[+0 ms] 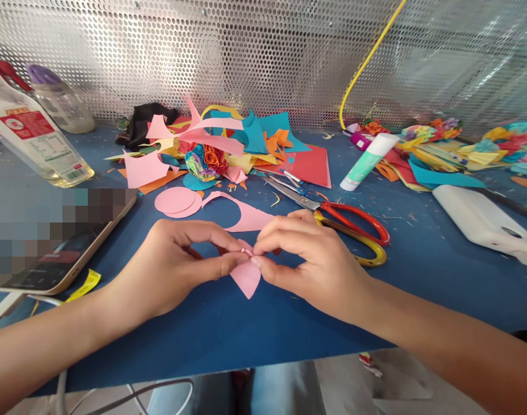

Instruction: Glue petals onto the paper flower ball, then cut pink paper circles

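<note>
The pink piece is located at the centre of the frame, slightly below mid-height. Its upper edge is folded or rolled; a pointed flap hangs below the fingertips. The left hand grips it from the left, thumb and forefinger pinched together. The right hand grips it from the right, thumb against the forward fingers. Both pinches are closed on the paper and nearly meet.

Two overlapping pink discs lie directly above the left hand. An offcut with a round cut-out lies beside them, partly behind the right hand. The scissors lie right of centre, blades toward the upper left, handles just beyond the right hand.

A paper flower rests against a heap of coloured scraps at upper centre. The glue stick stands tilted at upper right; a white object lies at the right edge. At left are a phone, partly pixelated, and, above it, a tilted bottle. All rest on the blue table. Perforated metal spans the top.
</note>
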The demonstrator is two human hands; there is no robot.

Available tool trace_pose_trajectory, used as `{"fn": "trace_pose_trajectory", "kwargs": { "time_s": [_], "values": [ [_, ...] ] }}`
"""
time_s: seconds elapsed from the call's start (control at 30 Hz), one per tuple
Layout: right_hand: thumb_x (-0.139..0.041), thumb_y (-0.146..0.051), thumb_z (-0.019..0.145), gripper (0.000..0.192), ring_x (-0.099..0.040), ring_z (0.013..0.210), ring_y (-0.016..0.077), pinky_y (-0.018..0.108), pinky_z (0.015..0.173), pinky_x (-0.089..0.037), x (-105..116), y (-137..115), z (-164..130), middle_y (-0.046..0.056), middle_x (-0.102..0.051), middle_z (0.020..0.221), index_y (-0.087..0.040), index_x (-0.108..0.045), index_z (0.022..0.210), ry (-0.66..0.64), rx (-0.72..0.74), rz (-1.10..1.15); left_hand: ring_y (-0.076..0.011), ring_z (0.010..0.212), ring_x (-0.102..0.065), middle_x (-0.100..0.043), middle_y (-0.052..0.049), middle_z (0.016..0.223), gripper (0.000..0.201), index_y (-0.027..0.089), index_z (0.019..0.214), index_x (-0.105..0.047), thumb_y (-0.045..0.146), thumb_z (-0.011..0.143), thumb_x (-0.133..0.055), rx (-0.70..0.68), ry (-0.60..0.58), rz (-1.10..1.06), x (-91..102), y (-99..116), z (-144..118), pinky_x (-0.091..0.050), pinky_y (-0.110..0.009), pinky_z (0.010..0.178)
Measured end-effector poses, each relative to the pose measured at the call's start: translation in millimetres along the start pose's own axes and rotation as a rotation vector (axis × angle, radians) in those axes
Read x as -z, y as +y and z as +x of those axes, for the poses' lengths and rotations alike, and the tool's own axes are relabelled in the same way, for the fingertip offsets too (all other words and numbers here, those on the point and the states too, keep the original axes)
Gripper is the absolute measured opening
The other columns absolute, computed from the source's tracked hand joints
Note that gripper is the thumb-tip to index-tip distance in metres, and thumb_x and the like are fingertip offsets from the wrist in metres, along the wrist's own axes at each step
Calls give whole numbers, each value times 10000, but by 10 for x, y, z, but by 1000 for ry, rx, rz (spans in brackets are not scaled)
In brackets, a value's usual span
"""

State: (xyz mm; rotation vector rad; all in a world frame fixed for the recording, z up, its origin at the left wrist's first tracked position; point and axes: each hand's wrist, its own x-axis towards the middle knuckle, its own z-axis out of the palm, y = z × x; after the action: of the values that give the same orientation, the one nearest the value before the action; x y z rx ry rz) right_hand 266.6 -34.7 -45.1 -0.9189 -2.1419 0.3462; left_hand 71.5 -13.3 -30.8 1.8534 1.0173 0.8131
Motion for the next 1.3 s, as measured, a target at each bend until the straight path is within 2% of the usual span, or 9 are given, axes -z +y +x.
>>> {"fn": "trace_pose_trajectory", "kwargs": {
  "time_s": [0.17,0.3,0.47,0.6,0.67,0.83,1.0,1.1,1.3],
  "values": [
    [-619,-121,815,84,-608,743,93,291,776,-316,-8,3,-9,-46,-662,777,-182,-606,758,-4,65,-17,-54,559,-537,-679,28,695,120,177,691,-690,296,708,-697,99,-85,40,-2,26,-13,-392,-109,453],
    [-616,-126,820,87,-611,745,95,295,776,-312,-15,13,-10,-43,-664,783,-187,-607,758,-1,81,-12,-34,551,-530,-671,48,746,105,178,741,-671,281,756,-657,84,-140,40,5,26,-21,-436,-110,505],
    [-632,-116,785,75,-617,725,103,291,757,-325,-31,-6,-5,-37,-669,750,-177,-610,748,42,53,-25,-27,531,-548,-687,69,702,79,229,789,-718,261,776,-646,56,-52,109,6,22,-36,-444,-101,518],
    [-639,-117,757,63,-612,744,112,289,767,-329,-37,-7,-7,-24,-674,787,-171,-608,762,38,-13,-27,-53,654,-606,-726,70,793,72,257,792,-728,273,756,-667,19,24,186,3,16,-49,-444,-100,561],
    [-635,-118,766,63,-609,751,109,286,772,-322,-38,4,-6,-27,-674,796,-175,-607,767,23,-14,-24,-68,681,-625,-733,62,817,73,248,790,-728,257,741,-676,29,22,178,1,14,-52,-452,-111,569],
    [-625,-113,792,73,-605,769,93,273,778,-301,-39,1,-14,-41,-671,800,-176,-597,768,-14,0,-12,-86,637,-640,-727,30,725,79,187,768,-717,247,726,-687,84,-28,73,-24,21,-45,-492,-152,598],
    [-613,-153,832,117,-588,768,73,266,801,-282,-55,-30,-29,-63,-657,791,-180,-572,725,-61,22,13,-72,628,-635,-706,45,678,56,173,736,-670,209,707,-702,50,-100,18,-45,0,-63,-499,-149,621],
    [-589,-165,853,116,-585,786,73,272,813,-274,-56,-27,-21,-63,-657,808,-189,-572,742,-87,29,21,-53,613,-628,-686,74,661,75,186,726,-637,179,697,-706,41,-94,27,-52,-9,-76,-491,-125,609],
    [-632,-125,774,80,-587,774,91,284,792,-285,-34,-42,-14,-49,-646,794,-185,-580,765,-37,25,-41,-35,625,-634,-662,101,687,121,208,748,-605,162,697,-705,-13,-70,25,-50,-23,-87,-492,-103,616]
  ]
}}
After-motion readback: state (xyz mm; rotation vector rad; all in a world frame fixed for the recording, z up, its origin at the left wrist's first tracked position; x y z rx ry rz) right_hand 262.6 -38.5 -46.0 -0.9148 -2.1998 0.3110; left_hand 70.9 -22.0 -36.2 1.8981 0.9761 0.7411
